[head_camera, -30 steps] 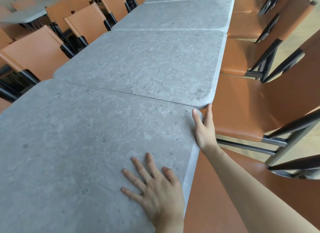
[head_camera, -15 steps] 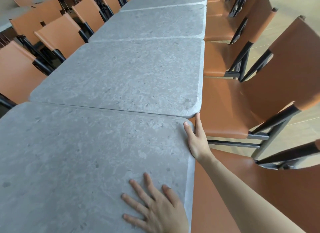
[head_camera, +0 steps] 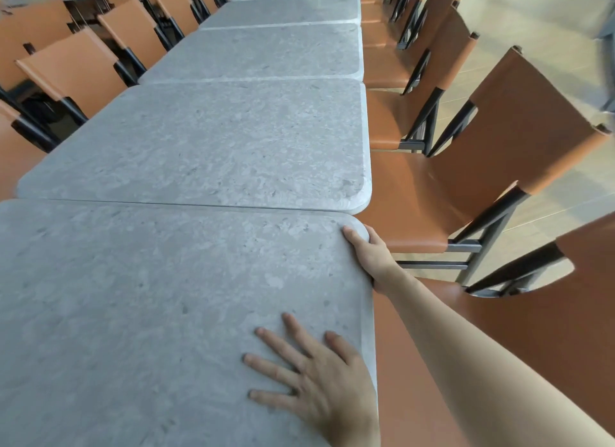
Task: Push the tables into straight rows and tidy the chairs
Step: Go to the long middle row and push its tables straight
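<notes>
**Both hands on the nearest table**

We see the right hand (head_camera: 372, 253) wrapped around the far right corner of the nearest table (head_camera: 149, 297), thumb lying on top and fingers curled out of sight under the rim. The left hand (head_camera: 312, 380) lies flat near the right edge of the same top, fingers spread and straight, holding nothing; its wrist is cut off by the bottom of the view.

The top is grey, mottled and stone-like, with rounded corners and a paler bevelled edge. Its far edge meets the next table (head_camera: 206, 147) along a thin dark seam; that neighbour's right edge sits a little further right, so the two corners do not line up. More grey tops (head_camera: 266, 50) of the same kind run away in a row, the farthest cut off at the top of the view.

Just beside the right edge stand orange-brown chairs (head_camera: 519, 120) with smooth seats and backs on dark metal frames, seats tucked partly under the tables. Another row of chairs (head_camera: 76, 70) lines the left edge, soft with blur. We can read no writing or labels anywhere.
</notes>
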`<state>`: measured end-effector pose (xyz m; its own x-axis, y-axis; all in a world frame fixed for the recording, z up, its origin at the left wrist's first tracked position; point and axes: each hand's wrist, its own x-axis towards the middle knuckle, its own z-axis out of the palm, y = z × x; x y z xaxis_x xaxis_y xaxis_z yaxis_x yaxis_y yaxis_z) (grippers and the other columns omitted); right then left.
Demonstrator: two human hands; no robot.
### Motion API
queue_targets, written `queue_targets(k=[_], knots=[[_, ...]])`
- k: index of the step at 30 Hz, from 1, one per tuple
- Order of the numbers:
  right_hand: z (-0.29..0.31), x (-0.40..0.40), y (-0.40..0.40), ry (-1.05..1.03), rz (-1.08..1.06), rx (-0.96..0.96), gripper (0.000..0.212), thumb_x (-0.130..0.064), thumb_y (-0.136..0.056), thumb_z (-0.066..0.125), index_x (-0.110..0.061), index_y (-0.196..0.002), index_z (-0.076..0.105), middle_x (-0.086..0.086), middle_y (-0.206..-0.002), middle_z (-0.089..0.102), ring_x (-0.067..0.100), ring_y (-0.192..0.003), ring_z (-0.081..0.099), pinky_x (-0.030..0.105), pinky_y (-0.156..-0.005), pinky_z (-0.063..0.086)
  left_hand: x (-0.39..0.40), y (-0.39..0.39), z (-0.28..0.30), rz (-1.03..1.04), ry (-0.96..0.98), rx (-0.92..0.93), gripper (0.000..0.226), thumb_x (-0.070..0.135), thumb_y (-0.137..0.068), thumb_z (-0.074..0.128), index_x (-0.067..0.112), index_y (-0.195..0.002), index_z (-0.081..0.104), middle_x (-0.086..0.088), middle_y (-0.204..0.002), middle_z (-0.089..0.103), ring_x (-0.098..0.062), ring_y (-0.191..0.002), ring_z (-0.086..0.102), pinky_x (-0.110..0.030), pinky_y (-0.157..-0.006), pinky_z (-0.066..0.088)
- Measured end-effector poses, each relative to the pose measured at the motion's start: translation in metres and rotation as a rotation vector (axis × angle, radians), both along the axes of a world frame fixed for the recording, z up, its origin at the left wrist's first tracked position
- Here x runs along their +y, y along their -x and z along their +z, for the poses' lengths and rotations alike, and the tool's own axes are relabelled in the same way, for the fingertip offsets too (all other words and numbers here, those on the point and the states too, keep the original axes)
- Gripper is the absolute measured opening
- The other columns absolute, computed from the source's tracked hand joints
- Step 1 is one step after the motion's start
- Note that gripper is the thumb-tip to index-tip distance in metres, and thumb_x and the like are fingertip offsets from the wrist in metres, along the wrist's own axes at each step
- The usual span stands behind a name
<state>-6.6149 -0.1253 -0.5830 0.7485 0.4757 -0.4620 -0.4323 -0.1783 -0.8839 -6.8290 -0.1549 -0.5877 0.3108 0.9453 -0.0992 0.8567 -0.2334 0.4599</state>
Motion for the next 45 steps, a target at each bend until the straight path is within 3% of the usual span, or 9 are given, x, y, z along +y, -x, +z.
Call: queue_targets(k=[7,10,13,17,19,23,32,39,45], knots=[[0.006,0.001,0.007,0.222,-0.022,-0.032,0.082,-0.064,-0.091,0.057,-0.003,-0.144,0.044,0.008,-0.133,0.058,0.025,-0.111,0.058,0.035,-0.088,0.048,-0.003,-0.013,0.011,-0.268,-0.089,0.283,0.09,0.055,-0.084,0.026,-0.006,-0.15,0.038,-0.049,-0.15,0.022,-0.073,-0.137,0.012,-0.087,-0.1,0.008],[0.007,0.001,0.008,0.243,-0.017,-0.057,0.081,-0.064,-0.093,0.053,-0.002,-0.145,0.043,0.009,-0.134,0.057,0.024,-0.105,0.055,0.034,-0.082,0.045,0.011,-0.013,0.025,-0.362,-0.13,0.478,0.097,0.07,-0.094,0.017,-0.004,-0.156,0.009,-0.044,-0.15,0.018,-0.065,-0.135,0.018,-0.068,-0.108,0.022],[0.009,0.001,0.01,0.249,-0.003,-0.074,0.078,-0.064,-0.094,0.051,-0.002,-0.142,0.045,0.008,-0.128,0.059,0.025,-0.104,0.058,0.034,-0.08,0.045,0.038,0.003,0.029,-0.537,-0.336,0.455,0.079,0.073,-0.092,0.014,0.012,-0.135,0.04,-0.02,-0.122,0.045,-0.035,-0.111,0.042,-0.048,-0.091,0.034],[0.007,-0.001,0.013,0.272,0.023,-0.087,0.081,-0.068,-0.092,0.05,-0.004,-0.142,0.046,0.008,-0.129,0.06,0.027,-0.11,0.061,0.036,-0.084,0.05,0.053,0.028,0.006,-0.558,-0.398,0.229,0.056,0.051,-0.088,0.035,0.019,-0.121,0.068,-0.016,-0.12,0.059,-0.035,-0.108,0.05,-0.057,-0.1,0.042],[0.01,-0.001,0.014,0.271,0.044,-0.096,0.079,-0.067,-0.093,0.05,-0.005,-0.141,0.047,0.008,-0.127,0.061,0.026,-0.106,0.061,0.036,-0.082,0.05,0.055,0.032,0.003,-0.599,-0.378,0.131,0.059,0.047,-0.09,0.033,0.024,-0.135,0.062,-0.005,-0.143,0.056,-0.028,-0.132,0.05,-0.058,-0.114,0.029],[0.011,-0.007,0.016,0.259,0.052,-0.097,0.082,-0.07,-0.091,0.05,-0.006,-0.141,0.048,0.007,-0.124,0.063,0.027,-0.107,0.064,0.037,-0.084,0.054,0.054,0.034,0.009,-0.664,-0.259,0.168,0.079,0.053,-0.084,-0.003,0.04,-0.159,0.018,0.014,-0.169,0.007,-0.012,-0.157,0.001,-0.049,-0.123,-0.005],[0.012,-0.027,0.034,0.323,0.022,-0.113,0.085,-0.071,-0.091,0.048,-0.004,-0.143,0.045,0.01,-0.136,0.056,0.029,-0.113,0.057,0.036,-0.082,0.046,0.037,0.053,0.005,-0.639,-0.302,0.115,0.062,0.05,-0.094,0.023,0.036,-0.151,0.044,0.009,-0.161,0.037,-0.017,-0.151,0.03,-0.056,-0.121,0.022],[0.008,-0.036,0.054,0.502,-0.056,-0.179,0.075,-0.062,-0.1,0.037,0.0,-0.142,0.045,0.017,-0.136,0.055,0.037,-0.122,0.055,0.04,-0.093,0.046,0.083,0.064,0.035,-0.913,-0.169,0.177,0.053,0.052,-0.1,0.033,0.045,-0.152,0.027,0.029,-0.162,0.017,-0.004,-0.145,0.021,-0.033,-0.112,0.017],[0.015,-0.021,0.111,0.792,-0.139,-0.371,0.045,-0.027,-0.108,0.027,0.001,-0.143,0.035,0.018,-0.146,0.044,0.036,-0.132,0.049,0.043,-0.102,0.041,0.1,0.084,0.018,-0.922,-0.199,0.239,0.075,0.078,-0.076,-0.002,0.066,-0.149,0.002,0.027,-0.162,-0.026,-0.016,-0.152,-0.028,-0.057,-0.116,-0.025]])
